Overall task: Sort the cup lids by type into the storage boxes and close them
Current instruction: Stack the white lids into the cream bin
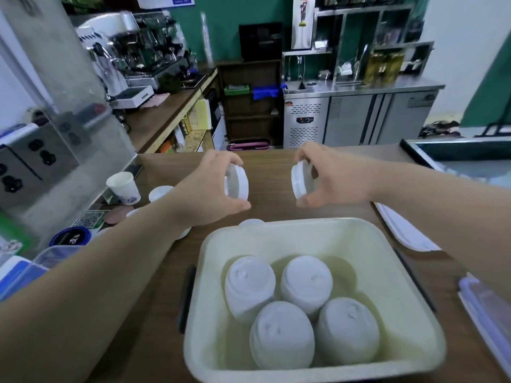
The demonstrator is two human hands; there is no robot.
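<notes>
A pale storage box point(398, 275) stands open on the wooden counter in front of me, with several stacks of white domed cup lids point(282, 331) inside. Above the counter beyond the box, my left hand point(213, 189) grips a white lid point(237, 182) on edge between thumb and fingers. My right hand point(331, 175) grips another white lid point(300, 179) the same way. The two lids face each other, a hand's width apart.
More white lids point(160, 193) and a paper cup point(124, 187) lie on the counter at the left. A clear box with a blue rim point(27, 269) sits at the left edge, a flat white box lid point(403, 230) and a clear lid point(486, 308) at the right.
</notes>
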